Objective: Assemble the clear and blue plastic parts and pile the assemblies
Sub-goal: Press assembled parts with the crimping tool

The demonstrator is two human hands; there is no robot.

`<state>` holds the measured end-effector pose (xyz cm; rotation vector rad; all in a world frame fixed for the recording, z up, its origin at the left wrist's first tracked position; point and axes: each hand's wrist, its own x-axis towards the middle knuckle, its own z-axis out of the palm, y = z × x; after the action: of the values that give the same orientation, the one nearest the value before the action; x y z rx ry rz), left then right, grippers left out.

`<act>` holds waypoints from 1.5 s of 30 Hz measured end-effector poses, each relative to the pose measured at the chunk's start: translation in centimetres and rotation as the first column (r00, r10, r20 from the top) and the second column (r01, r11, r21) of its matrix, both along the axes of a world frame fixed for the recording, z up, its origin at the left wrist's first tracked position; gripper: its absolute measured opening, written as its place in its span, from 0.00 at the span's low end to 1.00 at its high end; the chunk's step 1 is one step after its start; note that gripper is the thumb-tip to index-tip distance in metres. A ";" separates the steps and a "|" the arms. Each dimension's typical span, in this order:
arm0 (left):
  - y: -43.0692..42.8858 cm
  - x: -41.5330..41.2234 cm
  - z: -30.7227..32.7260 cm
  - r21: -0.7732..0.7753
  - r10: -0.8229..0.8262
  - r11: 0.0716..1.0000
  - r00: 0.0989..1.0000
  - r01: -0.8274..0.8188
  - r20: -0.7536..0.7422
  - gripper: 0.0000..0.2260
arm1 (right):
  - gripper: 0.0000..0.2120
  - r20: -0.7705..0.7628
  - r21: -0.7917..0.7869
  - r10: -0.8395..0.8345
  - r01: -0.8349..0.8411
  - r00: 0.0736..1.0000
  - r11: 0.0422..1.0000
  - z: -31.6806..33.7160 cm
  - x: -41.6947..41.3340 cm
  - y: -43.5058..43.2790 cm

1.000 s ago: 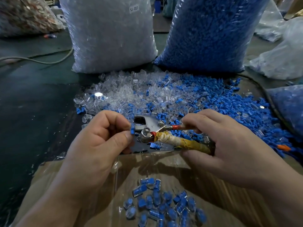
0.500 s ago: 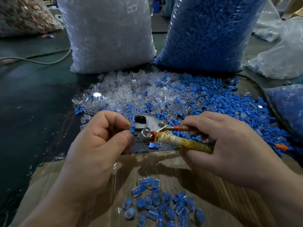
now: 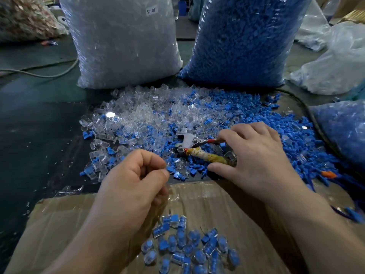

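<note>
surface (image 3: 39,119): dark green | far: clear-parts bag (image 3: 122,46), blue-parts bag (image 3: 243,40), upright, side by side | middle: loose clear parts (image 3: 138,113) left, blue parts (image 3: 256,111) right, mingled | near: cardboard sheet (image 3: 65,224)

Assembly wkshop: bulk clear-parts sack (image 3: 122,46), blue-parts sack (image 3: 243,40), loose heap (image 3: 150,115).

A pale cable (image 3: 39,75) is laid in a curve across the dark green floor (image 3: 29,115) at the far left, and a sack of mixed brownish scraps (image 3: 23,18) is seen behind it. Crumpled translucent plastic bags (image 3: 335,62) are heaped at the far right, with a black cable (image 3: 314,119) run below them. A taped cardboard sheet (image 3: 59,224) is spread across the foreground.
</note>
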<state>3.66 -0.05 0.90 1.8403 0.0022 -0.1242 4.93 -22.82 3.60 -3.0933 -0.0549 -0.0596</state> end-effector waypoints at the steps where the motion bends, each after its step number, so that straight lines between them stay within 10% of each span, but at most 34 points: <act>1: 0.0 0.0 0.0 0.001 0.008 1.000 1.000 -0.008 0.007 0.13 | 0.34 0.020 0.010 0.007 -0.007 1.000 1.000 0.1 -0.2 0.1; 11: -1.3 -1.9 1.2 0.199 -0.058 0.980 0.950 -0.004 0.306 0.07 | 0.13 0.312 0.149 0.342 -0.401 0.886 0.904 0.0 -3.3 4.8; 21: -0.2 -1.0 1.1 -0.002 -0.177 0.984 0.977 0.178 0.120 0.19 | 0.15 0.380 0.320 0.327 -0.455 0.865 0.831 0.4 -3.7 5.7; 24: 0.0 -1.3 1.1 0.073 -0.282 0.959 0.917 0.273 0.282 0.10 | 0.12 -0.035 0.880 0.178 -0.054 0.983 0.472 0.9 -4.0 5.9; 26: 0.3 -1.4 1.3 0.160 -0.342 0.939 0.883 0.305 0.321 0.08 | 0.11 -0.315 0.944 0.251 0.273 0.915 0.187 1.3 -4.0 5.3; 32: 2.3 -0.2 2.0 0.517 -0.373 0.830 0.898 0.211 0.232 0.04 | 0.17 -0.049 0.363 0.126 -0.100 0.991 0.926 0.0 -3.6 4.0; 38: 1.1 -0.6 1.5 0.680 -0.576 0.652 0.802 0.336 0.156 0.09 | 0.18 0.031 0.174 0.185 -0.187 0.982 0.967 -1.3 -2.9 4.7; 45: 1.4 0.3 0.3 0.630 -0.291 0.775 0.913 0.050 0.285 0.14 | 0.19 0.079 0.131 0.204 -0.213 0.976 0.968 -2.1 -1.5 6.0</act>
<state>3.94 1.32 1.22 2.4971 -0.4470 0.1156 3.43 -16.85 1.53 -2.9268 -0.3621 -0.1487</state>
